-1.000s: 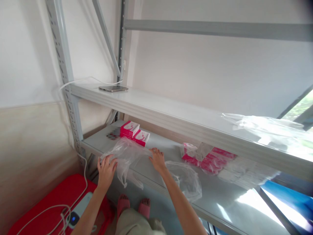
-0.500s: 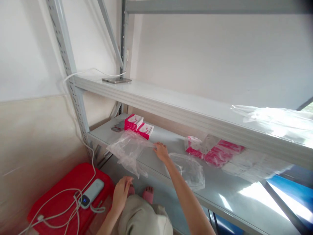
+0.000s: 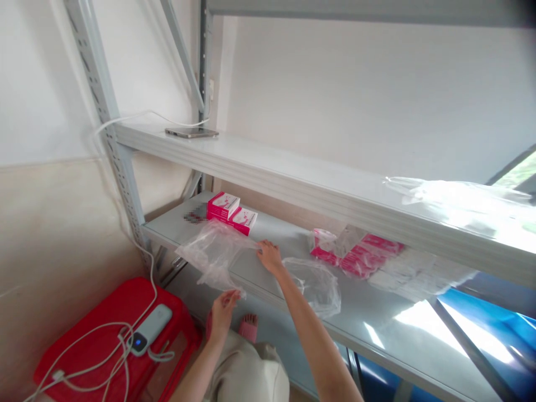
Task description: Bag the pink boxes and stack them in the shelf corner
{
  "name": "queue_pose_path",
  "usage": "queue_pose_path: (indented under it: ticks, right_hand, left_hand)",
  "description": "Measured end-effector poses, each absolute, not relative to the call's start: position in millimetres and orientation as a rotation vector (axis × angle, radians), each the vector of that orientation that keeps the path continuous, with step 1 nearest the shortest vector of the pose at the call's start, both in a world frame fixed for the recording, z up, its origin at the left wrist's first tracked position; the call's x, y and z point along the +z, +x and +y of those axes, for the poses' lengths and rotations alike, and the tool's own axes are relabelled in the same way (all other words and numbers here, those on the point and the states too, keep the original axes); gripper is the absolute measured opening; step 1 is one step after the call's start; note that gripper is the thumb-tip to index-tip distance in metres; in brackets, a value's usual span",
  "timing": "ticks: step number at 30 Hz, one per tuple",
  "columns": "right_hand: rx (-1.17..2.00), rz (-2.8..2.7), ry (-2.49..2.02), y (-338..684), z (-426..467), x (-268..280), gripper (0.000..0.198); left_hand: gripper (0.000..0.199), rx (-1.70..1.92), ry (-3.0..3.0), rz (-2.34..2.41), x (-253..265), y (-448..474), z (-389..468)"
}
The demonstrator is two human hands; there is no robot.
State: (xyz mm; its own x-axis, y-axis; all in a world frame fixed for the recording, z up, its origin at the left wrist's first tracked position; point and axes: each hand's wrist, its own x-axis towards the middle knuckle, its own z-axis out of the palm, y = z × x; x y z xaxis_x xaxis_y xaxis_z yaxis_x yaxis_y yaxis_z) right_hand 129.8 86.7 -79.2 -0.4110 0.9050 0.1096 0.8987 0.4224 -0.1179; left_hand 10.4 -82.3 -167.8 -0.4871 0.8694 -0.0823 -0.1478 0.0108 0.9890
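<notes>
"Where's the clear bag [image 3: 215, 248]?"

"It's lying on the low shelf [image 3: 293, 245]. It's all crinkly, and a bit of it hangs down over the front edge."

"What is the left hand [image 3: 224, 312] doing?"

"It's down below the edge, by the bag's hanging corner. Its fingers are bent, with the tips close together. They look like they touch the plastic, but I can't tell if they pinch it."

"And the right hand [image 3: 271, 258]?"

"That one is up on the shelf, at the bag's other corner. Its fingers are curled a little. They're over the plastic, but I can't tell if they grip it or just press on it."

"What's behind the bag?"

"Two pink and white boxes [image 3: 232, 212], one sitting higher than the other. There's a blurry dark thing [image 3: 195, 213] beside them. I can't tell what it is."

"What's next to the right arm?"

"Another see-through bag [image 3: 320, 287]. Past that are some pink packs [image 3: 362, 254] in shiny plastic."

"Anything up high?"

"A flat phone [image 3: 191, 133] lies on the top shelf [image 3: 272, 181], near a white cord [image 3: 151, 111]."

"And down low?"

"A red stool [image 3: 121, 304], with a pale power bank [image 3: 153, 329] and loopy cords on it."
</notes>
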Motion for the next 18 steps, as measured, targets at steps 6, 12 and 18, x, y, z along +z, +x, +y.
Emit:
queue_pose_path:
  ticks: [6,12,18]
  right_hand:
    - [0.187,-2.584,-1.543,139,87,-64,0.052]
    - [0.238,-2.554,-1.38,169,70,-29,0.043]
    - [-0.012,-1.863,-1.886,213,-6,-29,0.037]
  left_hand:
    - [0.046,1.537,0.854,1.507,-190,1,-91]
    - [0.054,1.449,0.882,1.5,-191,-5,-94]
    - [0.047,1.384,0.84,1.561,-223,-9,-116]
